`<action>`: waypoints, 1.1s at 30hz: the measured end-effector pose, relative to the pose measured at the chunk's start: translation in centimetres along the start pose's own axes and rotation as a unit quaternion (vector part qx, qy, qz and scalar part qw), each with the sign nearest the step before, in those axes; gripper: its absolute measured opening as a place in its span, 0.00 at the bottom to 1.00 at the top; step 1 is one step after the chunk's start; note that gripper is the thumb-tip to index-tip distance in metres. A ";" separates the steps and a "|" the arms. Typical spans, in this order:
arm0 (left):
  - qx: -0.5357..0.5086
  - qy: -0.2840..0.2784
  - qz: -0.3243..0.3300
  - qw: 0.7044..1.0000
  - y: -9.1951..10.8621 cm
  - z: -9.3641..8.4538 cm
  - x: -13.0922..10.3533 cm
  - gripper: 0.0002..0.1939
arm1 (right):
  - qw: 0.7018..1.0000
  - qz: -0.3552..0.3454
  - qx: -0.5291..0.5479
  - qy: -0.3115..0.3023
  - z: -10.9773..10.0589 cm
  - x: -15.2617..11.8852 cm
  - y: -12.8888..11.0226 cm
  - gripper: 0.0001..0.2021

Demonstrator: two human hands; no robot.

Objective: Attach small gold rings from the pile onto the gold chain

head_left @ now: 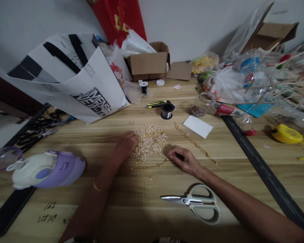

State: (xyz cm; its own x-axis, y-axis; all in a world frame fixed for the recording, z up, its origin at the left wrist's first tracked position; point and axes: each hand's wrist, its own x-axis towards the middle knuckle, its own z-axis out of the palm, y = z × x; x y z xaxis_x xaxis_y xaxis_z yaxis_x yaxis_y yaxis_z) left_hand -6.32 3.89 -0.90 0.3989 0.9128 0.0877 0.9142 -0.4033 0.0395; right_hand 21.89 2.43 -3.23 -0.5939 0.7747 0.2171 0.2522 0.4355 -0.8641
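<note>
A heap of small gold and silver-coloured pieces (150, 141) lies mid-table. My left hand (126, 144) rests at its left edge, fingers bent together, their tips hidden against the heap. To the right of the heap, my right hand (184, 159) is curled low over the table with thumb and forefinger together; whatever they hold is too small to make out. A short gold chain (148, 167) lies just below the heap, its right end close to my right fingertips. Another gold chain (196, 144) stretches diagonally beyond my right hand.
Grey-handled scissors (202, 204) lie near my right forearm. A purple bottle (58, 170) is left. Behind the heap are a wire spool (167, 111), a box cutter (157, 104), a white card (198, 126) and a bead jar (202, 104). A tape measure (287, 134) sits far right.
</note>
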 end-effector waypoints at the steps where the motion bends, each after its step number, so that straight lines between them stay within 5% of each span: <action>1: 0.001 0.005 -0.003 1.000 0.0 0.0 0.0 0.11 | 1.000 0.001 0.000 -0.001 0.0 0.0 0.0 0.09; 7: -0.060 0.059 -0.049 0.995 0.2 -0.5 0.0 0.08 | 1.000 0.007 0.002 0.004 0.0 0.0 -0.1 0.09; 13: -0.216 0.123 -0.124 0.960 1.0 -1.1 0.2 0.05 | 1.000 0.008 0.013 0.002 0.0 0.0 0.0 0.10; 18: -0.405 0.113 -0.212 0.882 2.1 -1.6 0.3 0.07 | 1.000 0.006 0.014 0.004 0.0 0.1 -0.2 0.10; 24: -0.609 0.092 -0.210 0.759 4.4 -2.4 0.6 0.07 | 1.000 0.002 0.014 0.006 0.0 0.0 -0.1 0.08; 33: -0.670 0.009 -0.194 0.716 7.4 -1.1 0.9 0.06 | 0.999 -0.005 0.029 0.017 0.0 0.1 0.0 0.06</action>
State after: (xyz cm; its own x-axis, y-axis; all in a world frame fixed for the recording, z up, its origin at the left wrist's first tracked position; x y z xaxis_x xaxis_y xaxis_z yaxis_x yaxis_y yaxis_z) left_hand 0.74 1.68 0.61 0.1212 0.9769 -0.1762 0.0615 0.1697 0.9836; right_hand 21.83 2.47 -3.22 -0.5705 0.7854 0.2401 0.2002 0.4165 -0.8868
